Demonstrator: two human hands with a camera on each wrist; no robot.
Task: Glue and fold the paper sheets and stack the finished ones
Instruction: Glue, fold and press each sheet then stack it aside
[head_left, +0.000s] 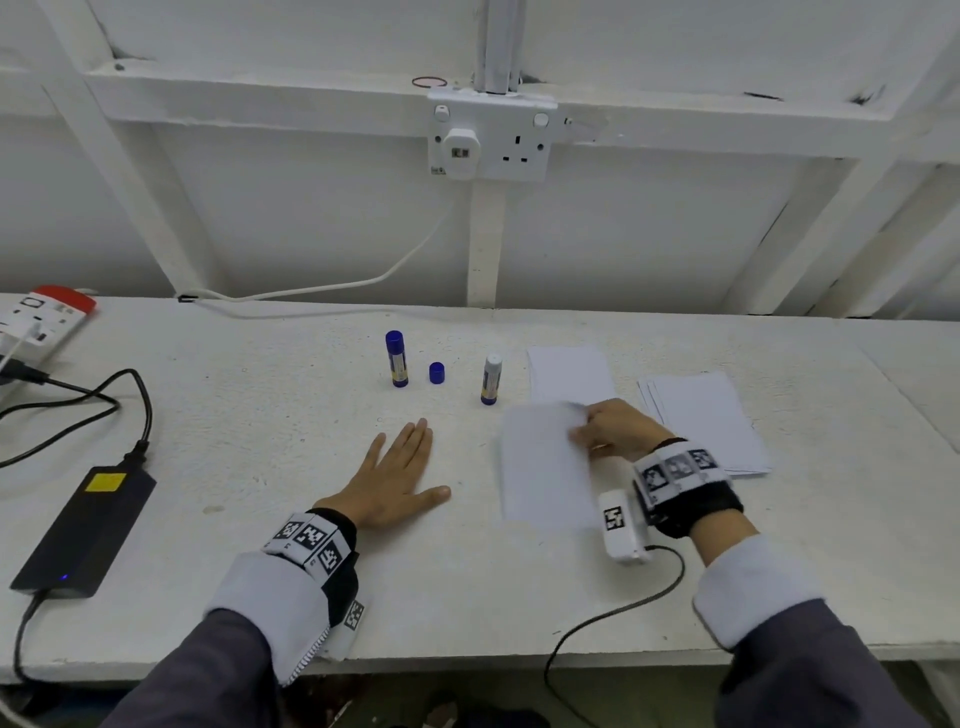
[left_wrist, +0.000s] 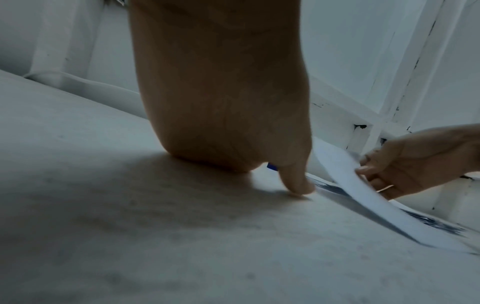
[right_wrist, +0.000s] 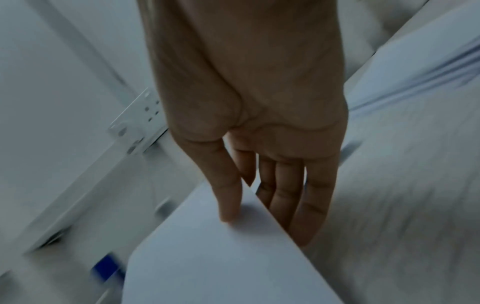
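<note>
a: sheet (head_left: 540, 462) is being pinched at its far right edge by the right hand (head_left: 615, 428), thumb on top and fingers (right_wrist: 298, 205) underneath in the right wrist view. it is being held just above the table (head_left: 260, 426), with the near end sagging toward the surface in the left wrist view.

b: left hand (head_left: 400, 475) is being rested flat on the table, fingers straight and close together, thumb spread, nothing being held.

a: risk being judged: sheet is being held by one edge only, so it is likely bending and could be creased or dragged crooked when it is being laid down. blur on it is being noted.

b: uncapped glue stick (head_left: 491, 378) is standing just beyond the sheet's far left corner. it could be knocked over if the sheet is being swung leftward. loose cap (head_left: 437, 373) and capped glue stick (head_left: 396, 358) are standing further left, also at risk of being clipped.

a: paper stack (head_left: 706, 421) is lying just right of the right hand, slightly fanned; it could be scattered by the wrist. second pile (head_left: 569, 374) is lying behind the hand.

b: open room is being seen between the two hands and toward the near table edge. cable (head_left: 597, 623) is hanging over that edge by the right wrist and could be snagged. black power brick (head_left: 88, 530) is sitting well apart at far left.
</note>
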